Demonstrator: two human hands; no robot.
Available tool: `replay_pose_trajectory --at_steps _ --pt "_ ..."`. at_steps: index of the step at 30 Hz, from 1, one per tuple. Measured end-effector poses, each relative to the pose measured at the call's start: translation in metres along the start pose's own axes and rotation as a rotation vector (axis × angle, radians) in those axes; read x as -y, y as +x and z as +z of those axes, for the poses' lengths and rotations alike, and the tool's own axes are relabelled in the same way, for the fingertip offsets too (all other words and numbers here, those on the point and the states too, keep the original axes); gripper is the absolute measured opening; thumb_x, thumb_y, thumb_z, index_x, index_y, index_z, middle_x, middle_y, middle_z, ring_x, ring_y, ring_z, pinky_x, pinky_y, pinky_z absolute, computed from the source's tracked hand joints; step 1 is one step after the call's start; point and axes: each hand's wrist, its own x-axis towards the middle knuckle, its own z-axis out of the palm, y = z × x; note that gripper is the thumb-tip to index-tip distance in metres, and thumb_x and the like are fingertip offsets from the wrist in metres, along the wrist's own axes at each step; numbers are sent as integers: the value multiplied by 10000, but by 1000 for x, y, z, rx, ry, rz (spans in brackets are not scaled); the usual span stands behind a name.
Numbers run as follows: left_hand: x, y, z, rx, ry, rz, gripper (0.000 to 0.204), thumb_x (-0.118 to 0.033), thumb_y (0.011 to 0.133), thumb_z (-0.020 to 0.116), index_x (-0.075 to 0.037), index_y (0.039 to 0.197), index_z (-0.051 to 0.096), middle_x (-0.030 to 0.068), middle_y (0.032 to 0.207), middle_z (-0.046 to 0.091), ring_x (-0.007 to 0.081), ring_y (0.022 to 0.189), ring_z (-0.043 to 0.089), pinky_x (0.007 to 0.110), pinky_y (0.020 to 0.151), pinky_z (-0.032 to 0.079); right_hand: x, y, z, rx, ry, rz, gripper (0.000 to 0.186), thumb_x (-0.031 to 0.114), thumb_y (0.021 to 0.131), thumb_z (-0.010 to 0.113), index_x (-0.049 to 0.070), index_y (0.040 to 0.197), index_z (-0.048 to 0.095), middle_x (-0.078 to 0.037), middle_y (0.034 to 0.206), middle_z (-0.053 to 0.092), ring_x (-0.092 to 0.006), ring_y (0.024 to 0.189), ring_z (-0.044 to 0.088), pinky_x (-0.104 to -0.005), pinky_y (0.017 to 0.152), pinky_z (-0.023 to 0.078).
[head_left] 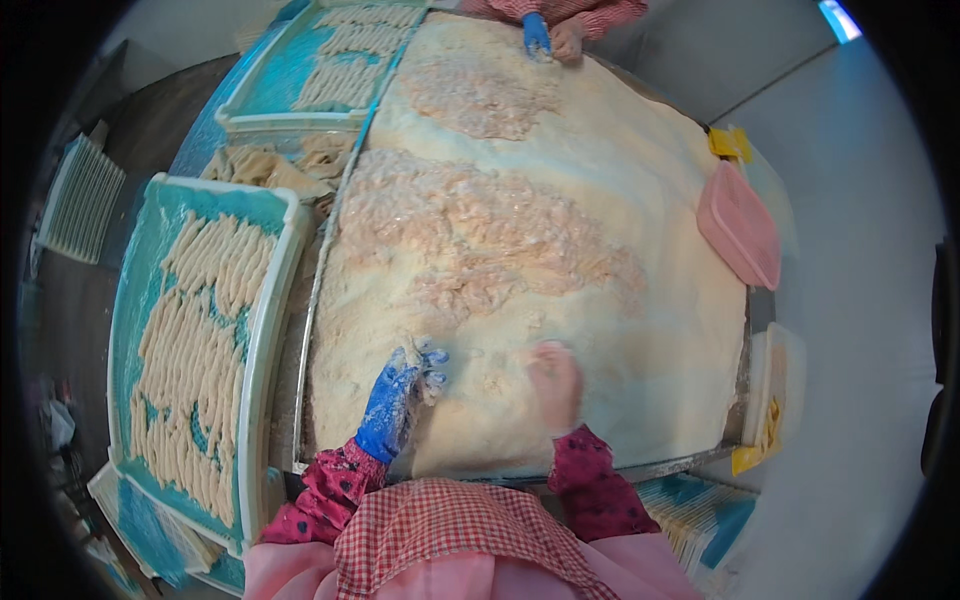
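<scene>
While my blue-gloved left hand point(405, 385) lies spread and my bare right hand point(555, 385) blurs, grip unclear, near the breading table's point(640, 465) front edge, I'm coating; next, reaching the pale battered strips point(470, 240) mid-table.

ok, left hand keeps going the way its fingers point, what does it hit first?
Likely the big patch of pale pink strips lying on the flour bed. The left hand points up and slightly right across bare flour; depth is hard to judge in this view.
</scene>
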Motion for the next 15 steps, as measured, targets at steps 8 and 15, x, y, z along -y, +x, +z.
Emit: replay_pose_trajectory --at_steps 8,15 --pt "17 0 10 77 -354 -99 479 -380 954 327 -56 1304 364 114 1209 491 206 1036 499 308 862 405 -4 -10 -1 144 143 362 139 -2 739 610 12 877 628 -88 841 643 -198 824 606 -300 753 474" --pt "41 9 2 264 -783 -178 542 -419 934 327 -57 1338 324 143 1329 399 251 1188 415 393 976 360 78 -36 49 328 -144 -545 301 72 812 550 37 1109 589 -92 1109 602 -233 914 593 -287 777 478"
